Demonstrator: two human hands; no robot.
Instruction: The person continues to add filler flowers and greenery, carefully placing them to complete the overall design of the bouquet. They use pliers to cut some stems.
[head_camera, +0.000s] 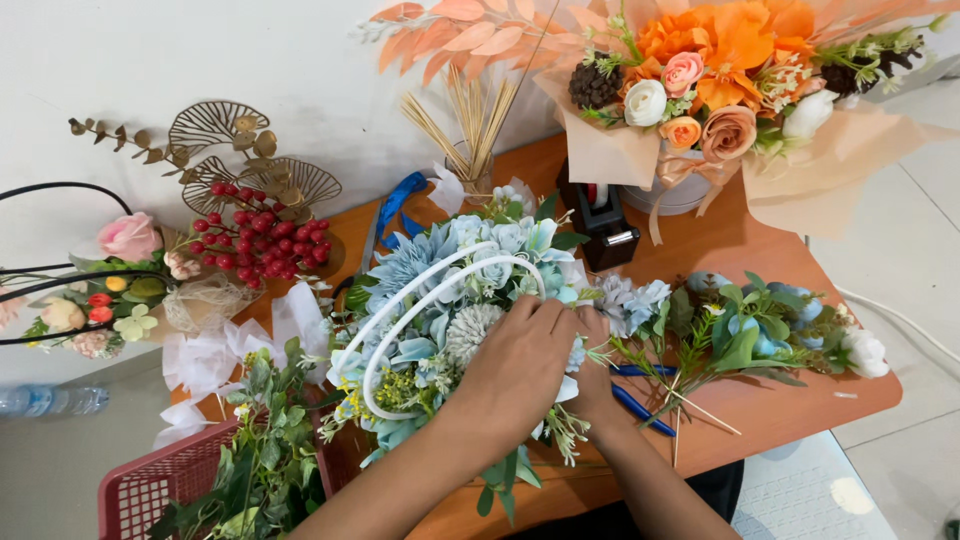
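Now | left hand (520, 365) on blue flower basket (450, 320) | right hand (597, 370) beside it

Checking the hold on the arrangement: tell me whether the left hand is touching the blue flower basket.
Touching. The head view shows the left hand lying flat on the blooms of the blue flower basket, beside its white handle, with no gap.

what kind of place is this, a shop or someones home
Probably a florist's or craft worktable: a wrapped orange bouquet, a blue flower basket under both hands, loose stems, and a tape dispenser on a wooden table.
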